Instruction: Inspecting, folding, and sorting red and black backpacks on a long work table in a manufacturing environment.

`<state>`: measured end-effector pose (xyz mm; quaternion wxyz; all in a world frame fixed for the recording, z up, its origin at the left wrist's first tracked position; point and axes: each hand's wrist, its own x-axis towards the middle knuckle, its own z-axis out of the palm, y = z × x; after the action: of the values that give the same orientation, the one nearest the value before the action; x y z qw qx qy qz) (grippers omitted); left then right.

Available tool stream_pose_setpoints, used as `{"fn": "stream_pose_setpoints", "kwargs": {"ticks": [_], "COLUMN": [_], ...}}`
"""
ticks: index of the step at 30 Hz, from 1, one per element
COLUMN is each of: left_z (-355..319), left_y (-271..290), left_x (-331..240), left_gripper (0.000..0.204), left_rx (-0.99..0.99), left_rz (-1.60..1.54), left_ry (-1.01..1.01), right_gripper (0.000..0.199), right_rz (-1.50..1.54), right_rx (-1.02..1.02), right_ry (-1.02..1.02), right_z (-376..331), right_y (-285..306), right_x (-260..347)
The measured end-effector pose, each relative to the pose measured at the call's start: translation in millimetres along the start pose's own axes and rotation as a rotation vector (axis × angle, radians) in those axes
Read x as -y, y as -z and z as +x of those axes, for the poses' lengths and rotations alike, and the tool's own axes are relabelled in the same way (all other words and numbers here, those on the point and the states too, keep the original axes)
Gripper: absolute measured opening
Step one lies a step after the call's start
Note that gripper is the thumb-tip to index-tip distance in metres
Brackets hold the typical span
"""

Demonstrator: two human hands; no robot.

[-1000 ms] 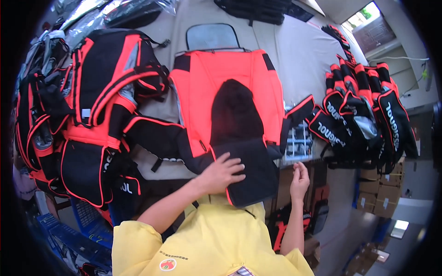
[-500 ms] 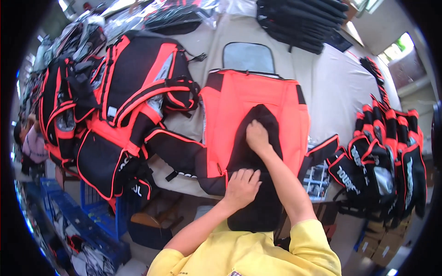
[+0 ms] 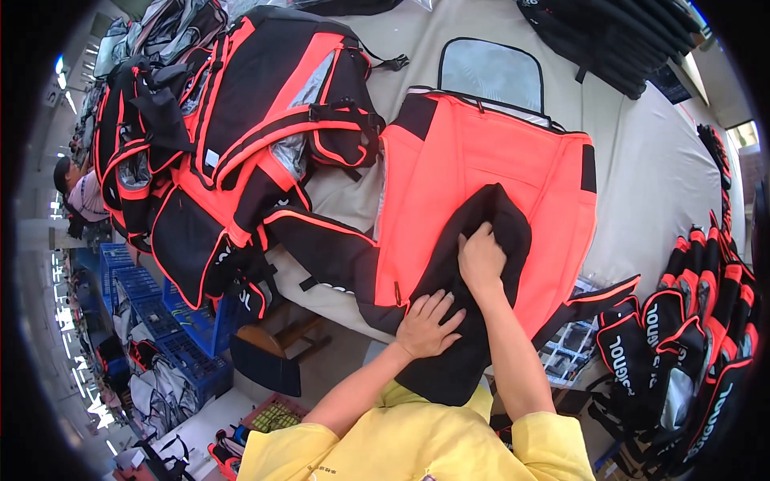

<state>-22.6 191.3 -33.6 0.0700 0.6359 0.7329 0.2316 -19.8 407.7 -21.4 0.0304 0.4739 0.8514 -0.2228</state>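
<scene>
A coral-and-black backpack body (image 3: 513, 168) lies flat, with a long black fabric piece (image 3: 445, 357) over its lower middle and running down toward me. My left hand (image 3: 431, 325) rests palm-down on that piece, fingers apart. Just above and to the right, my right hand (image 3: 484, 260) has its fingers curled in at the cloth near the pointed upper end; its fingertips are partly hidden. A grey mesh-like flap (image 3: 491, 74) with black edging extends from the backpack's far end. Black side flaps (image 3: 321, 244) with coral piping spread out to the left and right.
Coral-and-black backpacks (image 3: 265, 104) are piled at left on the pale cloth-covered table (image 3: 642, 176). Black panels (image 3: 609, 40) are stacked at far right, and more bag parts (image 3: 698, 313) hang over the right edge. Blue crates (image 3: 188, 321) and a wooden stool (image 3: 277, 341) stand below left. Another person (image 3: 84, 192) is at far left.
The whole view has shifted and turned, so the backpack sits farther right and higher. My right hand has drawn nearer to me along the black piece. The left hand stays flat on it.
</scene>
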Motion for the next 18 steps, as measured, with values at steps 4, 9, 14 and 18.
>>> {"fn": "stream_pose_setpoints", "kwargs": {"ticks": [4,9,14,18], "left_z": [0,5,8,-15], "left_y": [0,1,7,-9], "left_x": [-1,-1,-1,16], "left_gripper": [0.055,0.053,0.051,0.055], "left_rx": [0.0,0.036,0.019,0.078], "left_rz": [0.014,0.014,-0.03,-0.07], "left_ry": [0.003,-0.042,-0.076,-0.012], "right_gripper": [0.041,0.033,0.032,0.01], "right_rz": [0.011,0.008,0.027,0.493], "right_rx": [-0.136,0.381,0.197,-0.326], "right_ry": [0.254,-0.007,-0.025,0.282], "right_z": [2,85,53,-55], "right_y": [-27,-53,-46,17], "right_x": [-23,-35,-50,5]}}
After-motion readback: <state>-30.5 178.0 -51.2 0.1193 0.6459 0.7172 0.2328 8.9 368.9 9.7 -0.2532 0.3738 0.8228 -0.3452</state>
